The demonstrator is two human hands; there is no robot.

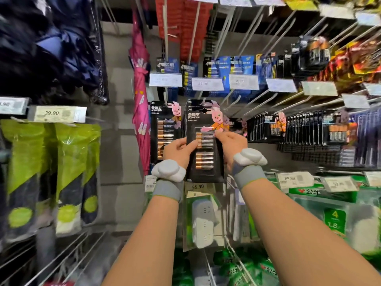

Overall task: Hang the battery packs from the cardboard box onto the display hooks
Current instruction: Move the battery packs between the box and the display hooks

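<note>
- Shop display wall (121, 79) behind, with display hooks (194, 29) and price tags.
- Left hand (177, 150) pinches the left edge of the black battery pack (204, 145); right hand (231, 141) grips its right edge, thumb on the front.
- It stands upright (more packs stacked behind), just right of a hanging pack (162, 129).
- Pink umbrella (141, 100) hangs further left; a 55.90 tag (198, 186) sits below.
</note>
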